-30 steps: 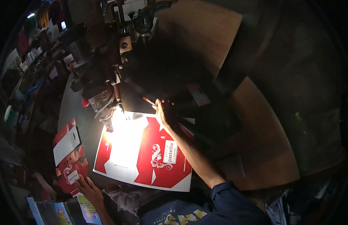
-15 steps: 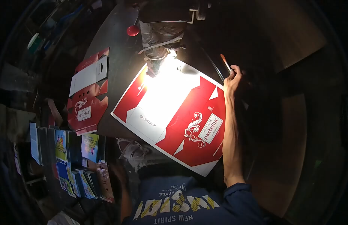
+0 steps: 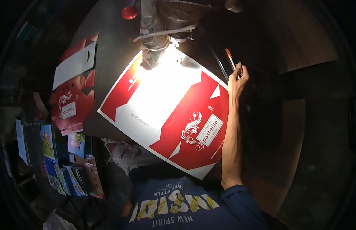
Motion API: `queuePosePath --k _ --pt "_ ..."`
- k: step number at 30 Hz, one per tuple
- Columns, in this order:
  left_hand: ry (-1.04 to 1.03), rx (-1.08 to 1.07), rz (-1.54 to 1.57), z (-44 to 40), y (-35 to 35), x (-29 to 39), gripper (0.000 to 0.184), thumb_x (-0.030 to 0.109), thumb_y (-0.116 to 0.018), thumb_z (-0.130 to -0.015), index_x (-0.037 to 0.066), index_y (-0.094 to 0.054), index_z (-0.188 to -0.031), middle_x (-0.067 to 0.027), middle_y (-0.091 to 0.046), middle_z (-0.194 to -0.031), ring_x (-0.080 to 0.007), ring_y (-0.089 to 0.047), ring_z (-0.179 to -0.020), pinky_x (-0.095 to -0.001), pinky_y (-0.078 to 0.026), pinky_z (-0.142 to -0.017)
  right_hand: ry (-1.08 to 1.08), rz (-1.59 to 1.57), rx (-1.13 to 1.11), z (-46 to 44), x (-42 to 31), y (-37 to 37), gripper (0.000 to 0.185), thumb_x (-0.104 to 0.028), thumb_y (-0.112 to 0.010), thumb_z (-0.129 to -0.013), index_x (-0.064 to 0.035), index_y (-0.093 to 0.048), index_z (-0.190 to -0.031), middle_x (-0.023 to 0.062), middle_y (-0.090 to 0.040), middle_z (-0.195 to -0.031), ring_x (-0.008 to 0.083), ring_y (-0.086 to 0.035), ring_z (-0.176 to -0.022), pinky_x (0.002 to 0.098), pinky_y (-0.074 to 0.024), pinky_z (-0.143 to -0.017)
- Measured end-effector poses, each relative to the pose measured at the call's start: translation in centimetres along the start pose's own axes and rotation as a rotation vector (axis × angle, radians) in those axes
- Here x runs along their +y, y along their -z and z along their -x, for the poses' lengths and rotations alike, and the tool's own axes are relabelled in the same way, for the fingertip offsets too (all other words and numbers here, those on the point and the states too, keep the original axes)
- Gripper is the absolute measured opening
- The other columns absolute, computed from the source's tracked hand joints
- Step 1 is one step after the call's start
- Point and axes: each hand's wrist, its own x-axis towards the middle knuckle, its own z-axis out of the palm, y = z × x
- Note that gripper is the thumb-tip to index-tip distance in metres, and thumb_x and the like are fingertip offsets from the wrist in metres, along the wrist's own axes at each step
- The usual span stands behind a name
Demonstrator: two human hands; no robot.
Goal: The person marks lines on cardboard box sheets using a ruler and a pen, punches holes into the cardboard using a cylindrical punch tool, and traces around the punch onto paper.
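Observation:
My right hand (image 3: 238, 75) is closed on a thin pale stick-like tool with an orange end (image 3: 229, 56), which points up and away. The same forearm passes over the right edge of a large red and white printed sheet (image 3: 174, 115) marked "pastellia". The sheet lies at a slant, and a bright light whites out its upper middle. My left hand is not in view; only a dim bit of that arm shows at the bottom. To the left lies a smaller red and white cut-out carton (image 3: 73, 102), with flaps, a slot and holes.
A machine head (image 3: 157, 38) wrapped in plastic stands over the sheet's top edge, beside a red knob (image 3: 129, 12). Stacks of colourful printed booklets (image 3: 48, 142) stand at the lower left. Brown boards (image 3: 306, 42) are at the right. A grey cloth (image 3: 124, 156) hangs below the sheet.
The view has swung, and the machine now sits at the top. My left hand has left the small carton and the frame. The large sheet lies more slanted; my right hand still holds the tool.

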Motion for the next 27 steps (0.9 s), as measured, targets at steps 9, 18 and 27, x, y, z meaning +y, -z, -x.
queuePosePath --k 9,18,27 --pt "0.061 -0.048 0.003 -1.5 0.4 1.4 0.048 0.03 -0.046 -0.104 -0.001 -0.043 -0.14 -0.02 -0.051 -0.137 -0.0357 -0.049 -0.126 -0.0476 -0.038 -0.106 0.029 -0.011 0.227 -0.5 -0.2 -0.4 0.039 -0.03 -0.046 -0.104 0.0016 -0.066 -0.094 0.0108 -0.062 -0.077 0.0204 -0.055 -0.068 0.037 -0.0455 -0.068" --pt "0.057 -0.103 0.013 0.4 2.8 2.3 0.046 0.03 -0.049 -0.102 0.0 -0.047 -0.137 -0.019 -0.054 -0.133 -0.0344 -0.052 -0.122 -0.047 -0.041 -0.103 0.042 0.106 0.086 -0.5 1.7 0.6 0.052 -0.043 -0.037 -0.105 -0.0026 -0.069 -0.098 0.0101 -0.069 -0.096 0.0182 -0.062 -0.086 0.0351 -0.0477 -0.082" --pt "0.181 -0.254 0.171 7.7 2.5 -0.9 0.044 0.03 -0.051 -0.101 0.001 -0.051 -0.134 -0.0181 -0.057 -0.128 -0.0332 -0.055 -0.118 -0.0464 -0.043 -0.1 -0.396 -0.006 -0.437 -4.4 -4.5 10.6 0.058 -0.059 -0.054 -0.095 -0.0051 -0.073 -0.103 0.0062 -0.073 -0.086 0.0084 -0.065 -0.074 0.0222 -0.0454 -0.065"
